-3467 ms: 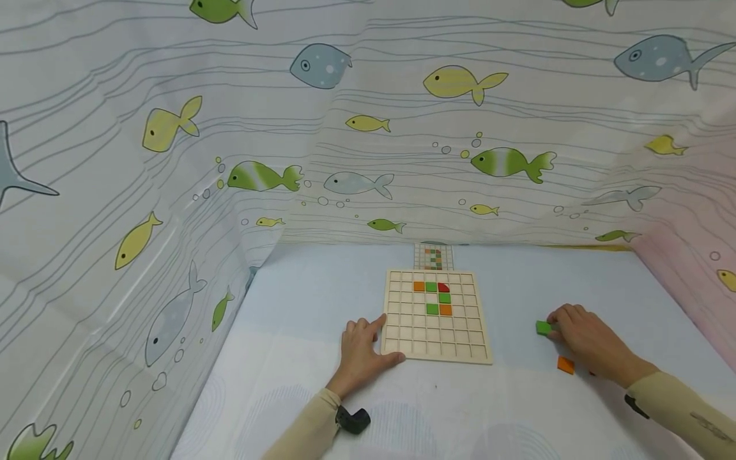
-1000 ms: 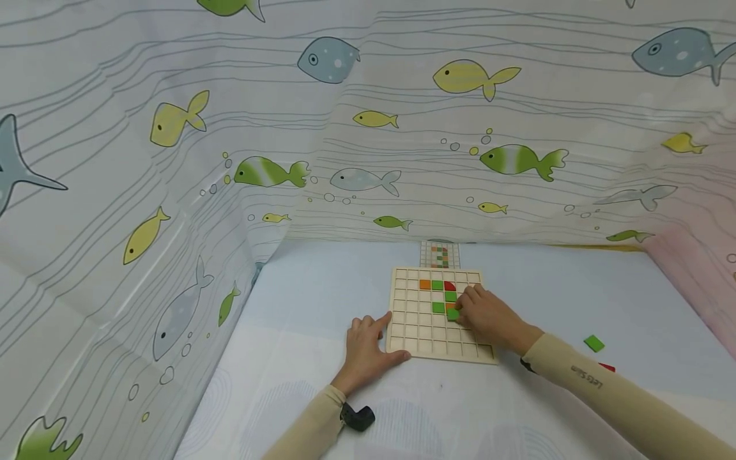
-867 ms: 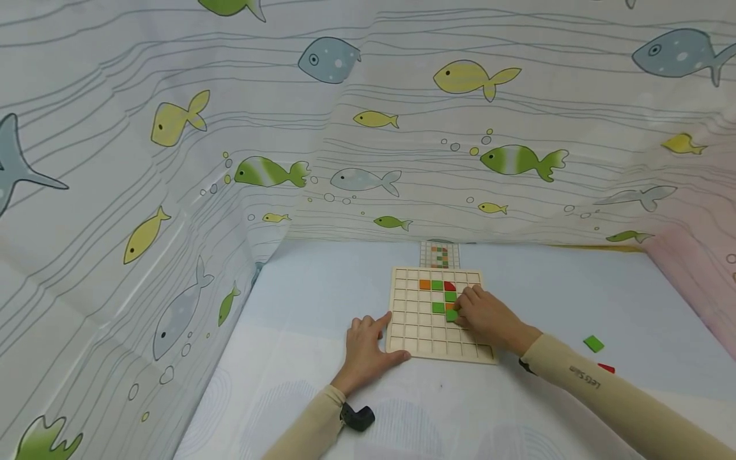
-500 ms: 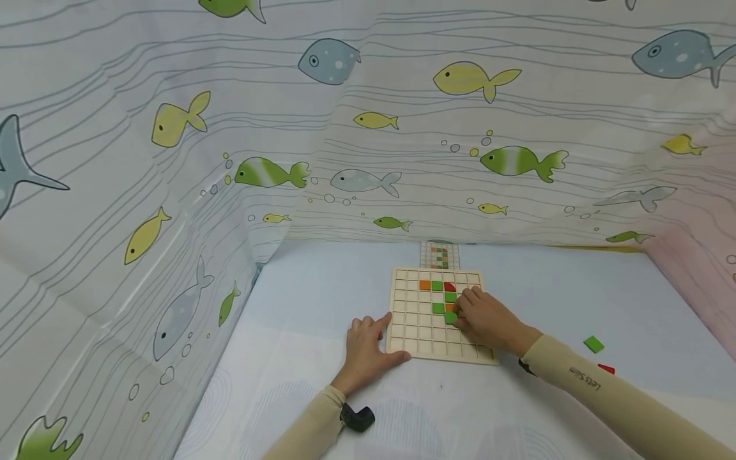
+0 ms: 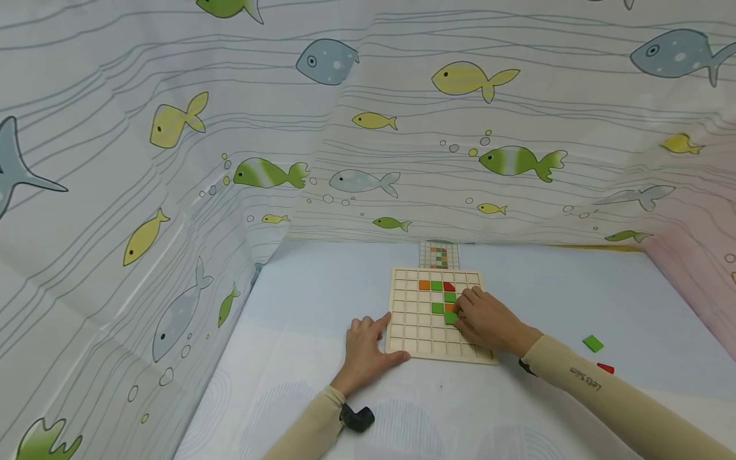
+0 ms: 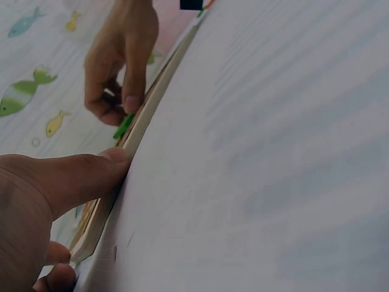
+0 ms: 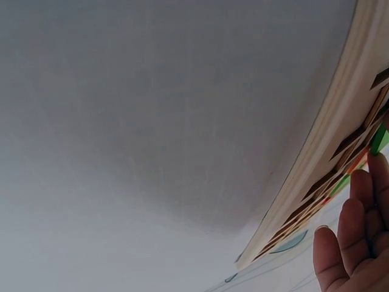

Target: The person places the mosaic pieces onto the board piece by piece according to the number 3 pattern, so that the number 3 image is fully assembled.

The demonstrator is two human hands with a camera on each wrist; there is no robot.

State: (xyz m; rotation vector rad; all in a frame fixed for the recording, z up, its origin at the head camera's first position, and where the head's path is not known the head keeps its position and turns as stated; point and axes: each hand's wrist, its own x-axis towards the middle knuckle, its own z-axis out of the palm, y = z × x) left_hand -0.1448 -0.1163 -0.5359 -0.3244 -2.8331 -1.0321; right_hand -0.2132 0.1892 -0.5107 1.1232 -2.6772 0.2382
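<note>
A square wooden grid board (image 5: 415,332) lies on the table, with a few orange, green and red tiles in its upper cells. At its lower left corner rests my left hand (image 5: 365,350), thumb along the front edge and a finger at the left edge, both stretched out. My right hand (image 5: 487,319) pinches a green square tile (image 5: 451,317) just below the orange tile. In the left wrist view the pinched green tile (image 6: 124,126) is tilted against the board. The right fingertips partly cover the orange tile beside it.
Behind the board is a small printed pattern card (image 5: 439,255) with a coloured grid. To the right lie a loose green tile (image 5: 593,344) and a red piece (image 5: 605,368), close to my right forearm. Fish-printed cloth walls (image 5: 356,211) enclose the table.
My right hand carried the green tile from the right side onto the board, then shifted it slightly down and left beneath the orange tile. My left hand has stayed at the corner.
</note>
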